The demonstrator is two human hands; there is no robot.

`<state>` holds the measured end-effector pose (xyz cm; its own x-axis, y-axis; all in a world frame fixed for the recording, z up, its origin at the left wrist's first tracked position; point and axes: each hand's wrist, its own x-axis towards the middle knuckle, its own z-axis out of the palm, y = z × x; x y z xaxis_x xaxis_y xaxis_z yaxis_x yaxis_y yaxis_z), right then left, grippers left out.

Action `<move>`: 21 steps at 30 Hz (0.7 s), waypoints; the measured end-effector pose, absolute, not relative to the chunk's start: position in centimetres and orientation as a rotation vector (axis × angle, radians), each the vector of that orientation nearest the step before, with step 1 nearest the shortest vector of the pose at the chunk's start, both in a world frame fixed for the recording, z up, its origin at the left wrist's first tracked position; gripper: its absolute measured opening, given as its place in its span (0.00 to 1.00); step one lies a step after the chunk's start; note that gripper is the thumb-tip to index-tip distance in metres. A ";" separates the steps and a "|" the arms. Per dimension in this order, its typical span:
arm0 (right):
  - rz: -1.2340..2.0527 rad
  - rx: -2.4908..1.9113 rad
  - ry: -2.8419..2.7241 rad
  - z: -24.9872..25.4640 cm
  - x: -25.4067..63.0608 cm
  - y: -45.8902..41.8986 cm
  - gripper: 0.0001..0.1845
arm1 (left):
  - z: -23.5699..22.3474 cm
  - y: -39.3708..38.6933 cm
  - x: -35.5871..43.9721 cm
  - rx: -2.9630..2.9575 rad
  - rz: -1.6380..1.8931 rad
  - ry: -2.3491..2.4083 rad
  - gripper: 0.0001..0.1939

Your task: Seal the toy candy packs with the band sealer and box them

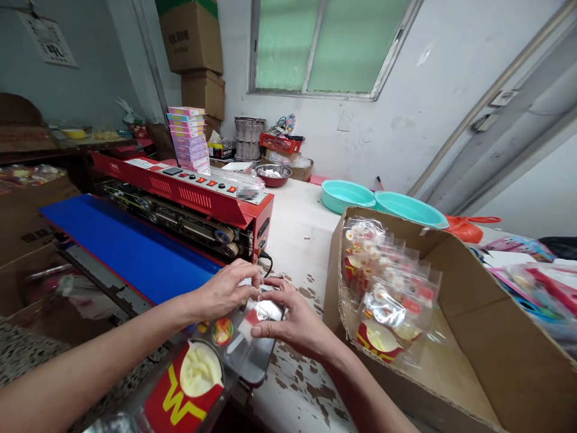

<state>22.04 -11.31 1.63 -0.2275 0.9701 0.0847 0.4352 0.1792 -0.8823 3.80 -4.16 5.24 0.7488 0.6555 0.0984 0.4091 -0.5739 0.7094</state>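
Observation:
A clear plastic bag [237, 355] lies across the near end of the sealing machine. Inside it are a red toy fries box [184, 385] with a yellow mark, a small round toy piece [222, 331] and other little pieces. My left hand [229, 288] pinches the bag's upper end, fingertips pressed together. From the other side my right hand [293, 316] grips the same end, its fingers meeting the left fingertips and its thumb lying lower on the plastic. Glare and my fingers hide the bag's very edge.
The red sealing machine [211, 198] with a blue belt [130, 252] stands at left. At right, a cardboard box [478, 325] holds several filled bags [383, 319] in a row. Behind are teal basins [347, 195], a metal bowl [274, 174] and stacked small boxes [189, 141].

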 end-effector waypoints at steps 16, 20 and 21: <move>1.387 -1.169 -1.538 3.8 23.1 -8.8 0.20 | 7.4 -2.2 2.6 2.267 0.459 0.736 0.07; 1.441 -1.169 -1.411 4.1 23.2 -8.2 0.21 | 7.8 -1.1 1.1 2.318 0.314 0.837 0.09; 1.437 -1.182 -1.381 4.1 23.2 -8.1 0.21 | 7.9 -0.9 0.8 2.323 0.266 0.849 0.10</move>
<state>23.18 -8.12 4.11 -0.2423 0.9657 -0.0935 0.0550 -0.0825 -0.9951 0.84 -0.89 7.87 0.7704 0.6370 -0.0285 0.5069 -0.5847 0.6334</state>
